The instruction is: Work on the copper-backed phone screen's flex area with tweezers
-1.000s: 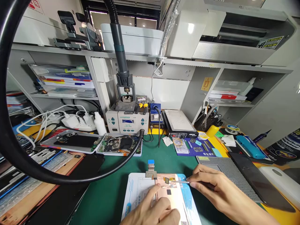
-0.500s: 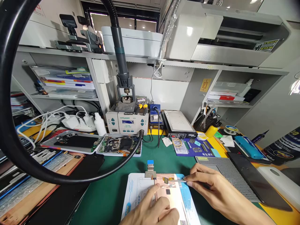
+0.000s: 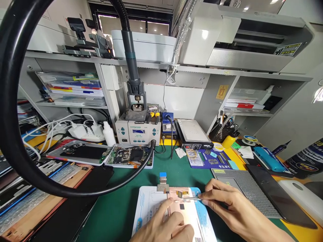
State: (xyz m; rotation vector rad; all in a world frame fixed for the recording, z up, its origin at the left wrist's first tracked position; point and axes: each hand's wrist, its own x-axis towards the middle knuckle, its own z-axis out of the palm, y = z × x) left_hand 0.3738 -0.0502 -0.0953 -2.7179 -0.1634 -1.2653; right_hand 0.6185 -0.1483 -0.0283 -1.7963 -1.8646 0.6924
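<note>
A copper-coloured screen panel (image 3: 177, 215) lies on a white and blue work mat (image 3: 148, 201). A small metal clamp with a blue top (image 3: 163, 181) stands at the mat's far edge. My left hand (image 3: 166, 223) rests on the panel, its index finger stretched out and the other fingers bent, holding nothing. Between thumb and index finger, my right hand (image 3: 227, 203) pinches a slim silvery metal tool (image 3: 193, 198); its exact kind is too small to tell. The tool's tip is by a small yellow-brown flex cable (image 3: 186, 193) with a dark square chip (image 3: 180, 194).
A thick black hose (image 3: 101, 193) loops across the left side, from the hot air station (image 3: 138, 132). A grey perforated mat (image 3: 249, 191) and a dark phone-like slab (image 3: 280, 198) lie right. Opened devices (image 3: 130, 156) and a hot plate (image 3: 193, 131) stand behind.
The slim tool's tip has shifted slightly toward me, from beside the dark chip to just below the flex cable. My left hand stays in place on the panel. The view has moved a little.
</note>
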